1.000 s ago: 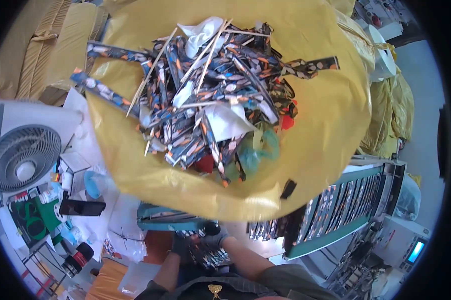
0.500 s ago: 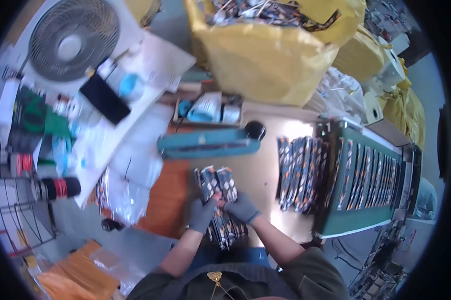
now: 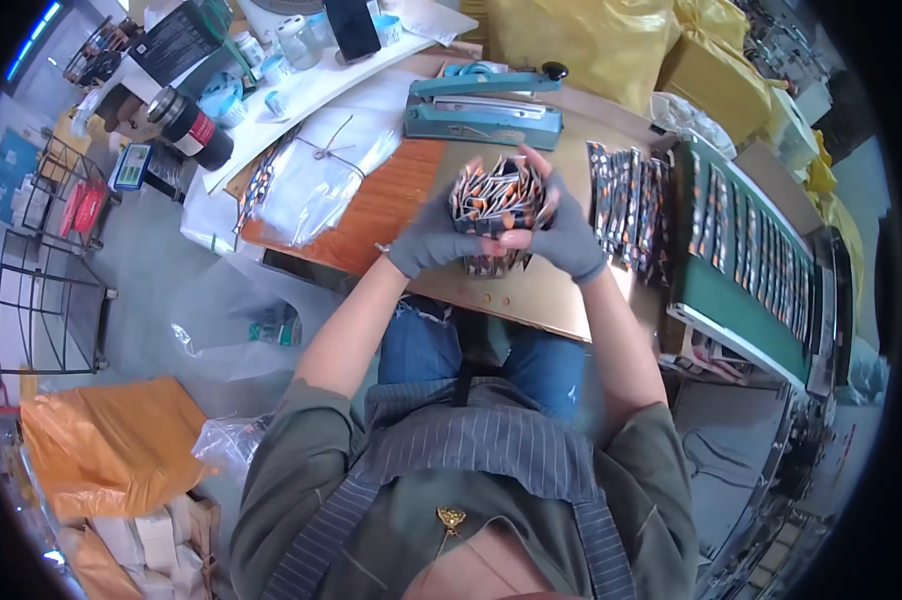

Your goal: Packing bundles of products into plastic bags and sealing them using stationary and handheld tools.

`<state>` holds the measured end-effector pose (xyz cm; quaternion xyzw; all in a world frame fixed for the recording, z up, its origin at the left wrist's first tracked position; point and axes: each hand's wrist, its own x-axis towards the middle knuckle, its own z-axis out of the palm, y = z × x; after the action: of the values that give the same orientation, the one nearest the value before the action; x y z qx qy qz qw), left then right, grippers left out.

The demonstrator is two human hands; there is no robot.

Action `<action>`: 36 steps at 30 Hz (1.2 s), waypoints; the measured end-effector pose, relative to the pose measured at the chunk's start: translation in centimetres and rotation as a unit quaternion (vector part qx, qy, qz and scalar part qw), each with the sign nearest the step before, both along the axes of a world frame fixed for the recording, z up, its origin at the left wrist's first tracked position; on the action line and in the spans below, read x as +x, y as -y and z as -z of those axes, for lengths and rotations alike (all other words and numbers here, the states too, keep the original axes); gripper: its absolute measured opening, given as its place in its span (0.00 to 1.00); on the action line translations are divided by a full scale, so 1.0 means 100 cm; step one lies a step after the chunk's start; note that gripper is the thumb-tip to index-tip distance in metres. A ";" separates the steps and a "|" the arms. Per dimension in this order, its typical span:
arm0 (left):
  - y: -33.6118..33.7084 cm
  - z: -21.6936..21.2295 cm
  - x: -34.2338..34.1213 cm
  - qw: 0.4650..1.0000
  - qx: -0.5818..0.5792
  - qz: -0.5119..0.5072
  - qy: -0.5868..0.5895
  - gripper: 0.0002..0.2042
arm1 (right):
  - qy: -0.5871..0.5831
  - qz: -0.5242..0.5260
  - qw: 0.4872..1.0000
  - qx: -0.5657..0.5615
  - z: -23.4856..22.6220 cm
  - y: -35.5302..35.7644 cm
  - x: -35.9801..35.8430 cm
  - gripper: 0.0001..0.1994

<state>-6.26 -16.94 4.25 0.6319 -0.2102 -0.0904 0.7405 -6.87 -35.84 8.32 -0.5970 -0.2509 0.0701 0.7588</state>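
A thick bundle of narrow black, white and orange packets stands on end between my hands, its edges facing up. My left hand, in a grey fingerless glove, is closed around the bundle's left side. On the other side my right hand, gloved the same way, wraps it with fingers over the far edge. Both thumbs meet at the near side. Beneath is the tan tabletop. A row of similar packets lies to the right of my right hand. Just beyond the bundle sits a teal hand sealer with a black knob.
At the right, a green conveyor belt carries spaced packets. Clear plastic bags lie on the table's left part, near a white shelf holding a dark flask and a phone. Large yellow bags stand behind.
The packets, earlier lying lengthwise in separate stacks under my hands, are now gathered upright in one bundle between both palms. The view has tilted down toward my body.
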 end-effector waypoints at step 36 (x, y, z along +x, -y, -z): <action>0.007 0.026 -0.073 0.869 0.247 -0.387 0.183 0.16 | -0.304 -0.090 0.948 0.010 0.039 -0.029 -0.027 0.18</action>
<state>-13.53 -17.65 1.61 0.8300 -0.0518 0.2717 0.4843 -9.58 -32.98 4.40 -0.5151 -0.0614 0.3136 0.7953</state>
